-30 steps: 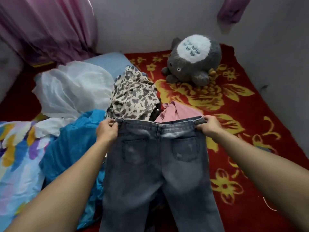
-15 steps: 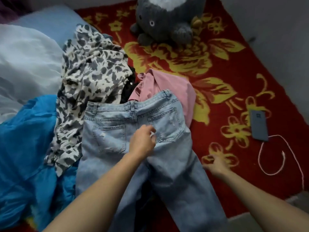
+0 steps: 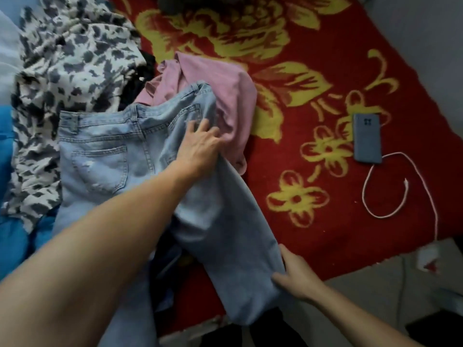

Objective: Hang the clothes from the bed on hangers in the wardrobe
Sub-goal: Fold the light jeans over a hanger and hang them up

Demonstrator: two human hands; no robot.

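Light blue jeans (image 3: 105, 156) lie back-side up on the red flowered blanket (image 3: 338, 221), waistband away from me. My left hand (image 3: 200, 146) presses its spread fingers on the jeans' right hip, where the fabric bunches. My right hand (image 3: 295, 274) holds the outer edge of the right leg between thumb and fingers, near the bed's front edge. A pink garment (image 3: 225, 91) lies partly under the waistband. To the left is a cream and grey spotted garment (image 3: 70, 58). No hanger or wardrobe is in view.
A grey phone (image 3: 367, 139) lies on the blanket at the right, with a looped white cable (image 3: 400, 186) beside it. Blue fabric (image 3: 10, 234) is bunched at the left edge. Dark clothing (image 3: 165, 266) shows between the jeans' legs. The floor (image 3: 375, 284) shows at lower right.
The jeans went from held up by the waistband to lying on the bed. My left hand moved right onto the hip, and my right hand came down to the right leg.
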